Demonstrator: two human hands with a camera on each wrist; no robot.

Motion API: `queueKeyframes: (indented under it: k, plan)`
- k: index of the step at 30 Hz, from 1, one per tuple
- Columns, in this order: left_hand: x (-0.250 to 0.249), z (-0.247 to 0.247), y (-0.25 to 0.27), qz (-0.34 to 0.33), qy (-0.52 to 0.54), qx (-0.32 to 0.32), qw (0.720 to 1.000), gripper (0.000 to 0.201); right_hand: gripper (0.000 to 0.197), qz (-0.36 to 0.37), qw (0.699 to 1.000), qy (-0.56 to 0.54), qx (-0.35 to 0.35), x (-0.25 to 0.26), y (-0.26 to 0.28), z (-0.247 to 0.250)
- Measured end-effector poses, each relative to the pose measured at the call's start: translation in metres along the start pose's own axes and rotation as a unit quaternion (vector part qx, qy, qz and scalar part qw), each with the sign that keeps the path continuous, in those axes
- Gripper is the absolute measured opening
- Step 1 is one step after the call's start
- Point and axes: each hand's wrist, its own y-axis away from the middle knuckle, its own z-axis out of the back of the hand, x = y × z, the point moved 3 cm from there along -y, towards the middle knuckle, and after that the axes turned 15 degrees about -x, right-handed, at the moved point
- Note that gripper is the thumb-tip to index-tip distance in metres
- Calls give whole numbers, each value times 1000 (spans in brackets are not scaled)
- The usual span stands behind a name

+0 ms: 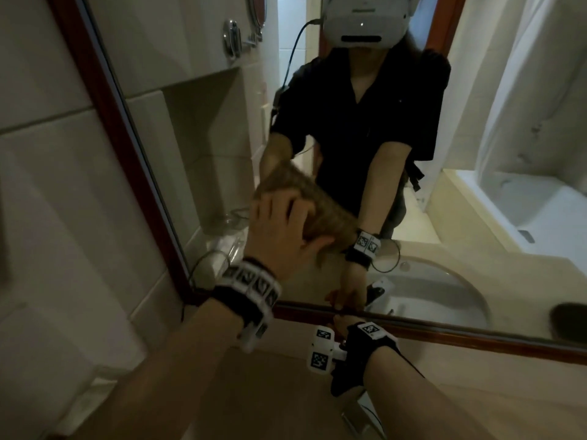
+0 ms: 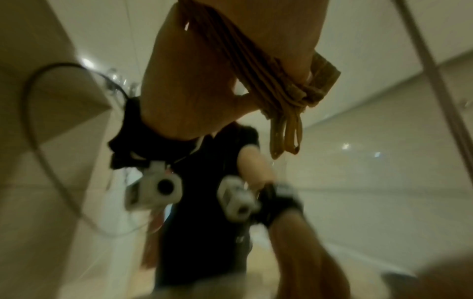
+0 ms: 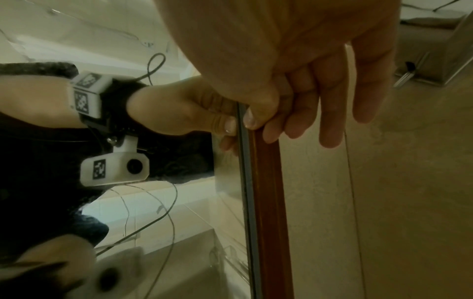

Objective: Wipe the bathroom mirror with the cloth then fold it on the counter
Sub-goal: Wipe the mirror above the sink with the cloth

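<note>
Wiping is in hand: at frame centre the left hand (image 1: 282,230) presses the cloth (image 1: 330,217), a brown nubbly pad, with flat fingers against the smooth mirror (image 1: 206,138) glass. Lower centre, the right hand (image 1: 344,323) rests uncurled on the glossy red-brown wooden frame (image 1: 444,336), gripping nothing. Next, I judge, come broad strokes across the right-hand glass, before folding on the beige counter (image 1: 254,392).

Bathroom: a wood-framed mirror (image 1: 222,154) on a tiled wall (image 1: 47,185) at left reflects a sink (image 1: 428,287) at lower centre and a bathtub (image 1: 524,217) with white curtain (image 1: 524,90) at right.
</note>
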Motion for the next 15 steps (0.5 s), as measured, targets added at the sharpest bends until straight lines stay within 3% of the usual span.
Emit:
queueKeyframes:
  k: [2,4,7,8,11,15]
  plan:
    - [5,-2,26,-16,-5,14,1000,53,44,39,998,57,-10,-1,-5,-1]
    - [6,0,19,-11,-13,14,1000,53,43,36,997,70,11,-3,-5,-3]
    - [-3,7,-32,7,-16,-15,1000,56,46,24,991,129,-13,-3,-13,-5]
    - [-9,10,-56,16,-15,-29,999,57,51,16,977,212,-31,-4,-12,-7]
    - [-33,15,-128,51,-6,-76,996,61,64,91,927,345,-115,-9,-41,-2]
    - [-60,14,-164,47,-9,-142,989,61,53,108,918,363,-115,0,-21,1]
